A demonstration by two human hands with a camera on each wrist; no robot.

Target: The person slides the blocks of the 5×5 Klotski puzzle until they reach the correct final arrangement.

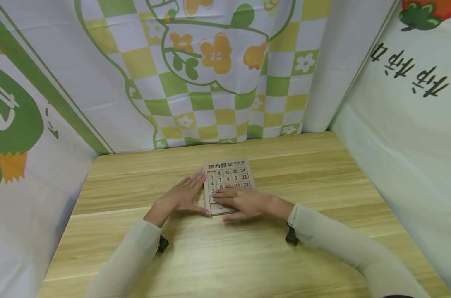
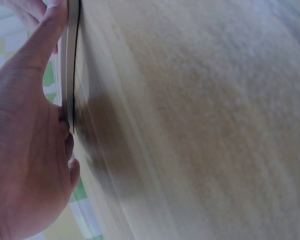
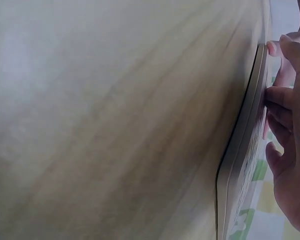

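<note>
A wooden number sliding puzzle [image 1: 229, 164] lies flat on the table, with numbered square tiles in a framed tray and printed characters along its far edge. My left hand [image 1: 182, 194] rests along the puzzle's left side, fingers straight at its upper left edge and thumb at the lower left corner. My right hand [image 1: 244, 201] lies over the lower part of the board, fingertips touching the tiles near the left column, and hides several of them. The board's side edge shows in the left wrist view beside the left hand [image 2: 27, 135] and in the right wrist view under the right hand [image 3: 292, 135].
The light wooden table [image 1: 225, 256] extends around the board. A patterned curtain [image 1: 210, 103] hangs behind its far edge, and white printed sheets stand at left and right. A black wrist camera [image 1: 292, 235] sits under the right cuff, another [image 1: 163, 244] at the left.
</note>
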